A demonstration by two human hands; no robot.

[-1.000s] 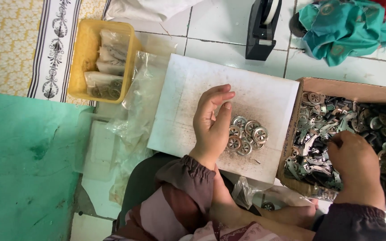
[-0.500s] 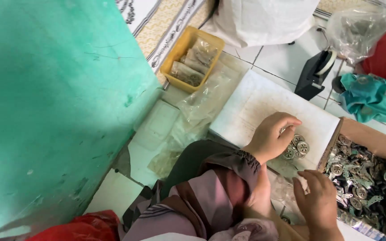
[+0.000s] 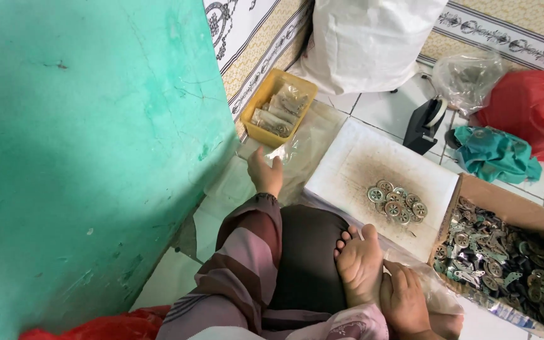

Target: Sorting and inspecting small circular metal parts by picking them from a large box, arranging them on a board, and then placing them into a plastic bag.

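My left hand [image 3: 266, 175] reaches out to the left onto a stack of clear plastic bags [image 3: 303, 151] lying on the floor, and its fingers pinch the edge of one. My right hand [image 3: 403, 303] rests low beside my bare foot [image 3: 360, 264], fingers loose with nothing in them. A pile of round metal discs [image 3: 398, 202] lies on a white board [image 3: 354, 164] in front of my knee. To the right of the board is a cardboard box [image 3: 473, 189] full of mixed metal parts.
A yellow tray [image 3: 266, 94] of filled bags sits by a green wall [image 3: 89, 151]. Behind the board are a black tape dispenser [image 3: 426, 123], a teal cloth [image 3: 495, 154], a red bag [image 3: 530, 104], a clear bag [image 3: 467, 75] and a white sack [image 3: 366, 38].
My left hand left the disc pile and moved left to the plastic bags. My right hand drew back from the box to beside my foot. The view swung left toward the wall.
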